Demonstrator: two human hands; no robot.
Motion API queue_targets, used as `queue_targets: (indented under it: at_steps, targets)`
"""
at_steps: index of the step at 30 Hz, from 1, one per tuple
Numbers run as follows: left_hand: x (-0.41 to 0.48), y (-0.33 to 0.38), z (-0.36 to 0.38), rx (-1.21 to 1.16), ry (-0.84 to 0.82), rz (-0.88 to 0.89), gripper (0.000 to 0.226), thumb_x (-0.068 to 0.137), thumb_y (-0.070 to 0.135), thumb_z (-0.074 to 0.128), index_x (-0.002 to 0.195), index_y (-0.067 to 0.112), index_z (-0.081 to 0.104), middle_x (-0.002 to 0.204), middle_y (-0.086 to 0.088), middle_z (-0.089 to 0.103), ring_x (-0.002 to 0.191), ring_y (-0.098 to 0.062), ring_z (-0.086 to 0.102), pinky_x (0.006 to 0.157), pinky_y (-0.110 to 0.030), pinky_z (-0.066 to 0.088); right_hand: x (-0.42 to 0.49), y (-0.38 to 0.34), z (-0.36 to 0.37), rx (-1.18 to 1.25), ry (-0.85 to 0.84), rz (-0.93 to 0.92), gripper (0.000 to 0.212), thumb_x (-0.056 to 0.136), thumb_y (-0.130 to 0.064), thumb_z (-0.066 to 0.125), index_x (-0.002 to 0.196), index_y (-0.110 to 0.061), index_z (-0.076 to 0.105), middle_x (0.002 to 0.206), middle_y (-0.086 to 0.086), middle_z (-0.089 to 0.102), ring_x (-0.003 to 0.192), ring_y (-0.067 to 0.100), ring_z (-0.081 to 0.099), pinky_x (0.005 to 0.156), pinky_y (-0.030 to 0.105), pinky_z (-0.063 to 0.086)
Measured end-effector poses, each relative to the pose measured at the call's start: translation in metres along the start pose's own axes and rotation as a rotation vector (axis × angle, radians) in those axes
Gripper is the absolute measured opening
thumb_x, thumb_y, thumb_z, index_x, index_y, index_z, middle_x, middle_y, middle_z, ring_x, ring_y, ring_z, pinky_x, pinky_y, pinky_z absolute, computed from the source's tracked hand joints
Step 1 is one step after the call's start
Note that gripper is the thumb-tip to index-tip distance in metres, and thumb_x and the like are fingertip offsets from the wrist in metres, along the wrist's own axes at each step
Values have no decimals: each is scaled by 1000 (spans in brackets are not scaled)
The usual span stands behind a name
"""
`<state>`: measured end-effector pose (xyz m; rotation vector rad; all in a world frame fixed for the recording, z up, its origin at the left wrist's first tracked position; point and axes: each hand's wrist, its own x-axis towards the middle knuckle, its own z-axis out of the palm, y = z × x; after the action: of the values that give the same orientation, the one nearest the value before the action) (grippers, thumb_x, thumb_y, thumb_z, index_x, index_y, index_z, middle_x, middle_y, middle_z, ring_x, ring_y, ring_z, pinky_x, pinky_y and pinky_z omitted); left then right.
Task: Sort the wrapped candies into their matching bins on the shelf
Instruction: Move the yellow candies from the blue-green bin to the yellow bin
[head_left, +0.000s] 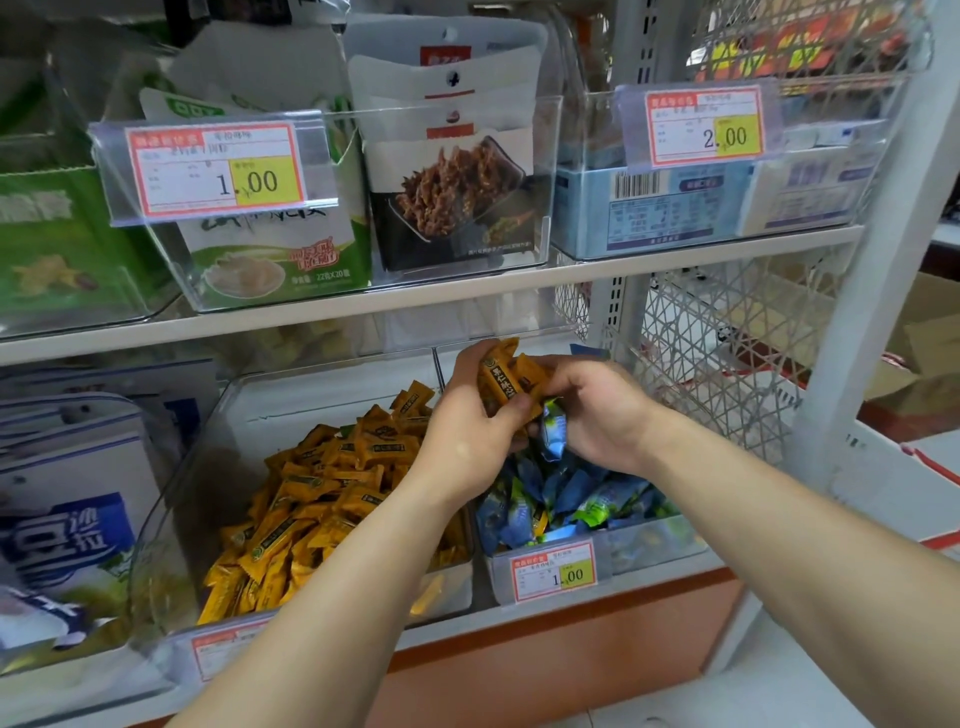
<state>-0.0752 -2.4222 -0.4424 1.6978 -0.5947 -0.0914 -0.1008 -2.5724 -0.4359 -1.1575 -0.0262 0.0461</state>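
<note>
Orange candies (506, 379), a small bunch in wrappers with dark print, are held up between the two hands, above the line where two clear bins meet. The left hand (467, 431) grips this bunch: its thumb presses on the front of the wrappers and its other fingers (470, 358) are curled round the back. The right hand (602, 415) comes from the other side with bent fingers whose tips touch the right edge of the same bunch. Just below the bunch, a blue candy (553, 434) with some green on the wrapper is tucked under the thumb side of the right hand, which holds it; I cannot tell exactly which fingers pinch it. The two hands are touching each other around the candies.

Under the left forearm the left bin (176, 493) holds a big orange pile (322, 499) of the same wrappers. Under the hands and the right forearm the right bin (649, 540) holds a blue pile (566, 499) with a few green pieces, and it has a red and yellow price tag (553, 571) on its front. Both bins stand on the lower level, below a white shelf board (467, 293) that carries other clear bins with boxed and bagged snacks. A white wire mesh panel (727, 364) closes the right side.
</note>
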Motion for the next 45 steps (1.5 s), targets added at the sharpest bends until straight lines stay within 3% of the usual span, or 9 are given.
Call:
queue_targets:
  at_steps: [9, 17, 20, 25, 29, 33, 38, 42, 45]
  targets:
    - [-2, 0, 6, -12, 21, 41, 41, 94, 2, 63, 96, 43, 60, 75, 18, 71, 68, -5, 70, 65, -26, 60, -6, 4, -4, -147, 25, -30, 36, 95, 10, 39, 117, -4, 64, 97, 14, 74, 74, 20, 69, 57, 25, 49]
    - [2, 3, -5, 160, 126, 60, 56, 87, 16, 75, 137, 19, 48, 97, 21, 57, 81, 28, 51, 67, 2, 41, -3, 6, -3, -512, 147, -87, 31, 94, -2, 57, 114, -26, 63, 103, -3, 73, 95, 15, 69, 75, 28, 56]
    - [2, 5, -11, 126, 153, 65, 52, 85, 15, 76, 131, 20, 52, 97, 20, 59, 82, 25, 54, 70, -1, 45, -6, 1, 0, -706, 242, -176, 38, 90, -10, 66, 123, -28, 61, 110, -2, 72, 99, 21, 70, 82, 41, 58]
    - [-5, 6, -27, -34, 115, -18, 40, 89, 19, 74, 125, 26, 58, 105, 4, 71, 101, -14, 68, 86, -38, 59, -17, -1, 20, -574, 115, -235, 23, 96, -9, 59, 108, -27, 68, 92, 1, 76, 78, 19, 74, 66, 27, 59]
    - [-14, 8, -55, -181, 72, -104, 35, 88, 21, 74, 119, 27, 59, 101, 4, 76, 94, -20, 73, 75, -35, 61, -16, 7, 40, -504, 151, -255, 36, 92, -3, 64, 125, -16, 59, 102, 14, 72, 77, 23, 73, 69, 29, 59]
    - [-20, 1, -91, 81, 254, -110, 39, 87, 40, 73, 118, 26, 54, 95, 3, 74, 84, -18, 73, 69, -38, 61, 4, 23, 70, -527, 160, -216, 44, 89, -3, 69, 131, -9, 58, 96, 10, 75, 80, 19, 75, 72, 28, 60]
    - [-30, -17, -139, 765, 302, -152, 47, 85, 58, 65, 123, 32, 54, 117, -3, 67, 106, -27, 63, 85, -42, 54, 23, 39, 96, -940, 82, -200, 68, 86, -23, 75, 147, -20, 46, 136, 2, 60, 121, 16, 59, 105, 31, 47]
    - [-35, -26, -154, 839, 247, -235, 71, 86, 55, 67, 146, 26, 40, 142, -6, 54, 121, -29, 57, 92, -38, 52, 14, 36, 91, -1114, 104, -295, 38, 85, -30, 73, 122, -33, 65, 114, -14, 64, 108, 6, 61, 81, 9, 41]
    - [-40, -18, -148, 829, 288, -75, 59, 89, 49, 66, 140, 25, 50, 138, -1, 58, 117, -22, 60, 89, -31, 48, 4, 22, 71, -1168, 169, -359, 20, 84, -31, 72, 102, -38, 68, 101, -17, 68, 96, 4, 63, 78, 16, 44]
